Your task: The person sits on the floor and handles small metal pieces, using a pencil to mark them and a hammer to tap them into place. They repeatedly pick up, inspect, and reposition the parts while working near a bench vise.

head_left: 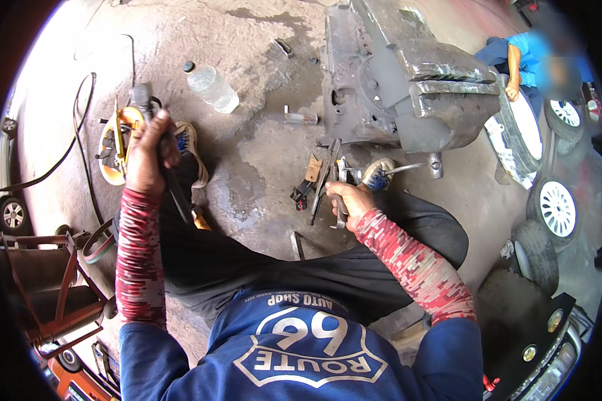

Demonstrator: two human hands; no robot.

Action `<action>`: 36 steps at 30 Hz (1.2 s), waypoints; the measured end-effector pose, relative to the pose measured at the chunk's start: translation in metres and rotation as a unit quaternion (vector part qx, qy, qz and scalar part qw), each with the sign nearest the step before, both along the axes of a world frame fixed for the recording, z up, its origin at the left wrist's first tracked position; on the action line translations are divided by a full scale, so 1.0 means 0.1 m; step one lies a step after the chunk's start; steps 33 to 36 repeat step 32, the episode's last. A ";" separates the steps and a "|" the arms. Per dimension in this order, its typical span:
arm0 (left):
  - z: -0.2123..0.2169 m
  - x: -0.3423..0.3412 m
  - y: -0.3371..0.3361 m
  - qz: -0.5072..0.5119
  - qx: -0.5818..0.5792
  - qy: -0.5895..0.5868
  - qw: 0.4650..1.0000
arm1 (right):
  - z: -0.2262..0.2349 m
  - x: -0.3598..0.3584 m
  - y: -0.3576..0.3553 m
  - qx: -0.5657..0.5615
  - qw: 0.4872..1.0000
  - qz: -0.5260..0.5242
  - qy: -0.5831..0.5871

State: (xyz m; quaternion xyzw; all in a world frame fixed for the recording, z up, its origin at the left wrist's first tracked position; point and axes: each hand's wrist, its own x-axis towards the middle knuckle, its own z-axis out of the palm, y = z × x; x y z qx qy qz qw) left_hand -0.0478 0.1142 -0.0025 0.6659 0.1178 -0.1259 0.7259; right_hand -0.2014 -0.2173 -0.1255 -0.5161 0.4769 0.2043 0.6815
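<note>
My left hand [150, 150] is raised, fingers wrapped round the dark handle of a hammer [140, 97]; its grey head stands above the fist and the handle's end reaches down toward my thigh. On the other side, my right hand [353, 202] is closed on a flat metal tool [341, 219], whose lower end sticks out below the fingers. Its upper end is hard to tell from the tools behind. Beside it on the floor lie a long dark metal bar [323, 182] and a tan-and-black tool [308, 179]. A large grey metal car body part [394, 87] lies just beyond.
Near my right shoe [379, 174] lies a sledgehammer [435, 166]. A clear plastic bottle [212, 88], a yellow-rimmed container [114, 150] and a black cable [80, 120] lie at left. A co-worker [528, 63] sits at far right by several wheels [556, 208]. A red metal frame [63, 281] stands lower left.
</note>
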 end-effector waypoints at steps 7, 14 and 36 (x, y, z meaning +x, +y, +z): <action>-0.16 0.72 -0.16 -0.061 -0.189 0.270 0.942 | -0.03 0.23 0.11 0.026 0.999 0.030 0.002; -0.52 0.68 -0.35 -0.074 -0.140 0.277 0.948 | 0.08 0.23 0.37 -0.005 0.987 0.107 -0.117; 0.08 0.49 0.21 -0.051 -0.427 0.099 0.897 | 0.16 0.13 0.36 -0.035 0.932 0.260 -0.249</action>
